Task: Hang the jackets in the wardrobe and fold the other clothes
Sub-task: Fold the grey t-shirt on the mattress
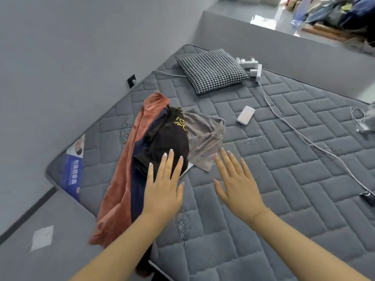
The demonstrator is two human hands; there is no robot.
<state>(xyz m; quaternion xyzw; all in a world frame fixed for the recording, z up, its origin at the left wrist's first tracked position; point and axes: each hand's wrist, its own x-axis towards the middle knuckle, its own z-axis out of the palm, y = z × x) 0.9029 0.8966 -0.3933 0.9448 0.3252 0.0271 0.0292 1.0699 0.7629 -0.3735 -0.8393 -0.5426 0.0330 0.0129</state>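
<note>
Both hands extend forward, palms down, over a bare grey quilted mattress [284,179]. The left hand [164,187] is spread flat with all fingers straight and slightly apart; its fingertips [171,153] overlap the near edge of a black garment with a yellow print [162,138]. Whether the fingers rest on the fabric or are held just above it cannot be determined. The right hand [236,184] is likewise flat and fully extended, fingers fanned, positioned over bare mattress just beside the corner of a grey-brown garment [203,138]. It holds nothing; contact with the mattress cannot be confirmed. A thin bracelet [256,215] sits on the right wrist.

The clothes lie in one loose pile on the left part of the mattress. A rust-orange velvet garment [125,179] runs along the left side of the pile, its near end hanging toward the mattress edge. A navy garment [140,191] lies against it, partly under the black one. The grey-brown garment spreads out to the right of the black one.

Farther away, a houndstooth cushion [213,71] rests near the head of the mattress, with a white power strip [252,67] just beside it. A white power bank [246,115] lies between the cushion and the right hand, and a white cable [304,136] trails across the mattress to the right.
</note>
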